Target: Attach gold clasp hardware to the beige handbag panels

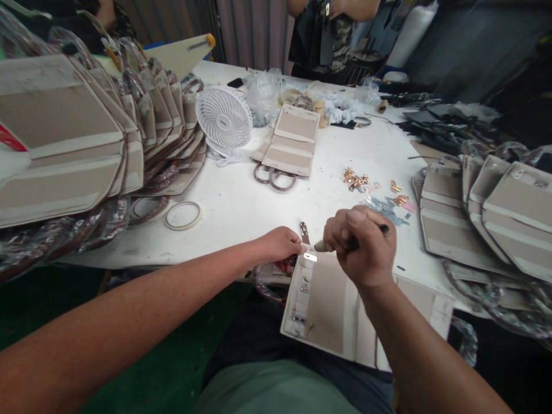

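A beige bag panel [330,305] lies over the table's front edge and my lap, its inner side up. Metal fittings [305,283] sit in a row down its left side. At its top left corner my left hand [282,247] is closed, pinching the edge. Just beyond that corner, a strap end with a metal clasp [304,230] sticks out. My right hand [364,244] is wrapped round a dark pen-like tool [383,229]; its pale tapered tip points at the same corner, close to my left fingertips. Whether the tip touches the panel I cannot tell.
Stacked bag panels stand left [64,109] and right [517,213]. Gold-coloured small parts [356,177], a tape roll [183,215], a white fan [224,121] and another bag panel [291,141] lie on the white table [233,207]. A person [332,34] stands across it.
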A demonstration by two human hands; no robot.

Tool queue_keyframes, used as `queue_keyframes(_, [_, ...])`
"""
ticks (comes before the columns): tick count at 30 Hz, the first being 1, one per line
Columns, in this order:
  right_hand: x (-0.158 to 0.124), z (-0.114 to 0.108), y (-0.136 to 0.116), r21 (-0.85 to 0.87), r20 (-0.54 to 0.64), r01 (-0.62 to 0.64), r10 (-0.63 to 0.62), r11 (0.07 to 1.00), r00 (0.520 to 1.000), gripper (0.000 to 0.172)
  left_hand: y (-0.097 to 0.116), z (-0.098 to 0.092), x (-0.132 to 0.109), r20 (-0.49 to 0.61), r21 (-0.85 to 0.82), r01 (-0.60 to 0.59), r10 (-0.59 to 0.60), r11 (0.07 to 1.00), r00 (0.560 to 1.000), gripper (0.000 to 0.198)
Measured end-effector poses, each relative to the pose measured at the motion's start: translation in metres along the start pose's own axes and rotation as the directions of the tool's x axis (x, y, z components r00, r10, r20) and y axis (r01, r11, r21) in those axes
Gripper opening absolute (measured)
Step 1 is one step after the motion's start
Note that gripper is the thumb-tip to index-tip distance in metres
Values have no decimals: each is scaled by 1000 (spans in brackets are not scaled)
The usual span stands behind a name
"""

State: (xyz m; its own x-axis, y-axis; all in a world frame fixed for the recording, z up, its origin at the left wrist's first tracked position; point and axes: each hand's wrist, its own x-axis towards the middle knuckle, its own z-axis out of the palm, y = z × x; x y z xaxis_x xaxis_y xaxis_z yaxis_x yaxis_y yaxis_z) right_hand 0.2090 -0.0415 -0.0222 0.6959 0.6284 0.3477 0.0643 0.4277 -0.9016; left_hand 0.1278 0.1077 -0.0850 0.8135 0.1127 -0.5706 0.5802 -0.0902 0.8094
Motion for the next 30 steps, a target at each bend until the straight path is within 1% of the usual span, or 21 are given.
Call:
queue_keyframes(2, [-2, 4, 2, 7, 48, -5, 5, 1000, 999, 46, 0, 0, -1, -3, -3, -8, 8, 1000, 1000, 24])
queue_keyframes(5, [-10, -1, 19, -126, 72, -77, 86, 989, 994, 48, 2, 2, -3, -25, 5, -11, 11, 1000, 1000, 26])
queue_keyframes(7, [-13, -8, 26, -195, 63, -94, 108, 976, 992, 47, 3, 2, -4, -32, 13, -7, 7, 1000, 999, 25])
queue_keyframes(9, [-15, -13, 26, -164, 66, -64, 76, 984, 995, 45, 2, 2, -3, -29, 16, -2, 3, 1000, 1000, 21])
queue_keyframes(11, [-15, -13, 24, -82, 61, -34, 39, 996, 997, 46, 1, 2, -1, -32, 17, 2, -2, 1000, 999, 20])
queue_keyframes(13, [-15, -12, 25, -84, 37, -51, 54, 995, 998, 47, 0, 2, 0, -43, 19, 11, -10, 1000, 999, 22])
queue_keyframes(15, [-15, -12, 27, -191, 17, -91, 96, 977, 995, 48, 0, 2, 1, -60, 27, 17, -16, 999, 998, 28])
queue_keyframes(17, [-15, -16, 26, -326, 19, -130, 144, 936, 989, 49, 3, 4, -1, -75, 46, 15, -12, 999, 997, 36])
queue_keyframes(19, [-16, -27, 20, -465, 24, -154, 186, 872, 982, 49, 6, 5, -4, -82, 78, 0, 7, 997, 997, 43])
queue_keyframes(21, [-20, -41, 12, -633, 25, -132, 191, 763, 981, 42, 8, 6, -7, -77, 125, -29, 38, 992, 996, 53])
queue_keyframes(23, [-26, -58, 4, -795, 21, -82, 163, 600, 986, 26, 9, 4, -8, -72, 177, -62, 76, 982, 995, 62])
queue_keyframes(24, [-30, -66, 1, -859, 19, -71, 171, 506, 985, 22, 10, 2, -8, -83, 166, -72, 87, 984, 993, 66])
queue_keyframes(26, [-38, -83, -5, -932, -19, -106, 246, 347, 969, 29, 15, 0, -8, -46, 182, -117, 127, 976, 991, 71])
queue_keyframes(27, [-42, -91, -8, -946, -43, -133, 296, 294, 954, 34, 19, 1, -10, -21, 201, -149, 156, 968, 987, 72])
queue_keyframes(28, [-47, -99, -13, -952, -55, -151, 335, 266, 941, 36, 26, 3, -13, 5, 229, -188, 192, 955, 981, 71])
queue_keyframes(29, [-52, -105, -19, -949, -61, -164, 353, 270, 934, 37, 34, 6, -18, 26, 260, -225, 226, 939, 974, 70])
queue_keyframes(30, [-57, -111, -26, -937, -63, -176, 351, 300, 934, 37, 42, 11, -23, 41, 293, -259, 258, 920, 965, 67])
